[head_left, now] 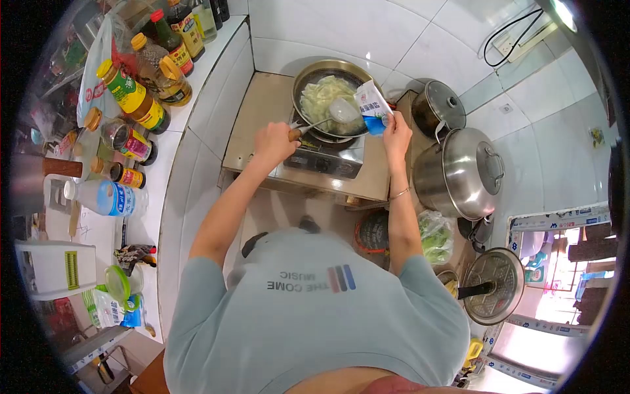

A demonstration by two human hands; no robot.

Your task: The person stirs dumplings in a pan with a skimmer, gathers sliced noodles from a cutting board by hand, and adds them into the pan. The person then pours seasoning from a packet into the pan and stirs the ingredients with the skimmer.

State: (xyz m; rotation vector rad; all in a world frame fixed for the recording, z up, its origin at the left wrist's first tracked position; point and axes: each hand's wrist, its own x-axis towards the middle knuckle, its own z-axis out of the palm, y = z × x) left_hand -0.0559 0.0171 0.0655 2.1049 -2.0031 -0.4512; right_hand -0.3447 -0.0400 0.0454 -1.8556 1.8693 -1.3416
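Observation:
My left hand [275,142] is wrapped round the wooden handle of a metal ladle [343,111], whose bowl is over the wok. In my right hand [396,134] is a white and blue packet [373,108], pinched at its lower right side and tilted over the wok's right rim. Pale green sliced food [323,96] lies in the wok [298,82]. Under the wok stands a gas stove [326,161]. Whether anything falls from the packet is too small to tell.
Right of the stove are a dark lidded pot [438,108] and a large steel pot [453,172]. Sauce bottles [133,98] line the left counter [172,141]. A bag of greens [436,240] and a glass lid [502,289] are at the lower right.

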